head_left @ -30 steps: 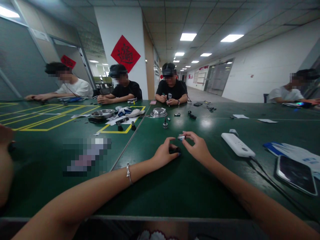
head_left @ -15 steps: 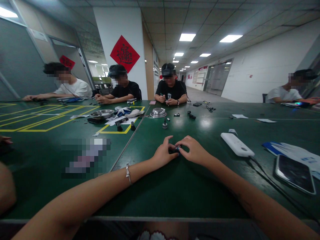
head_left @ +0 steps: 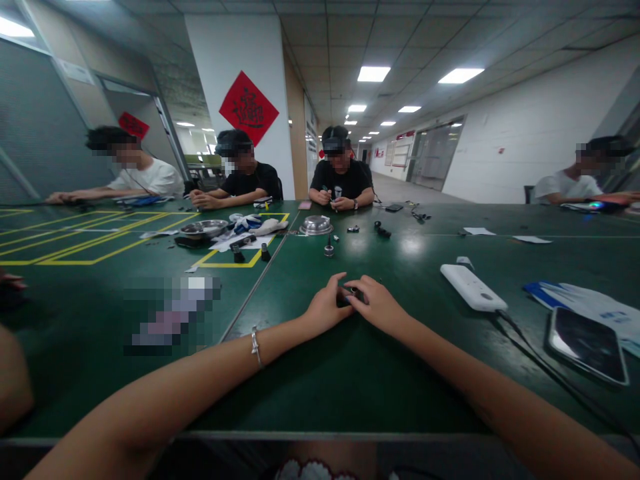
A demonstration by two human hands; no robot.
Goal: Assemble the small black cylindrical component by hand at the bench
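Observation:
Close together over the green table (head_left: pixel 300 387), both my hands meet around a small dark part (head_left: pixel 354 291), mostly hidden by the fingers; its kind I cannot make out. My left hand (head_left: pixel 327 303) has its thumb and fingers curled around the part from the left. From the right, the fingertips of my right hand (head_left: pixel 376 301) pinch at it. Beyond them a small metal piece with a thin dark upright stem (head_left: pixel 329 249) stands on the table.
A white power bank (head_left: pixel 473 288) with a cable, a phone (head_left: pixel 587 345) and a blue-white glove packet (head_left: pixel 595 307) lie to the right. Farther off are black nozzle-like parts (head_left: pixel 265 253), a metal bowl (head_left: pixel 205 229) and an overturned metal dish (head_left: pixel 316 225). Several people sit around the table.
My right hand has turned slightly and shifted a little left, its fingers closer to the left hand. The left hand stays nearly in place.

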